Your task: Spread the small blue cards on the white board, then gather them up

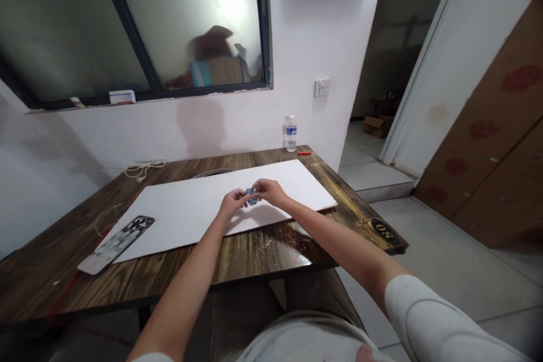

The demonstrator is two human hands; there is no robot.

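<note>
Between my two hands is a small blue, partly see-through object (pixel 251 197), too small to name surely. My left hand (pixel 232 203) pinches its left side with thumb and fingertips. From the right, my right hand (pixel 270 192) grips the same object, its fingers bent over the top and side. Both hands are just above a white board (pixel 186 209) lying on the dark wooden table, and the fingers hide part of the object.
At the board's left end lies a phone-like patterned case (pixel 117 244). A water bottle (pixel 291 134) and a red pen (pixel 304 153) stand and lie at the table's back right. A white cable (pixel 144 167) is coiled at the back left, and a red cord hangs at the left edge.
</note>
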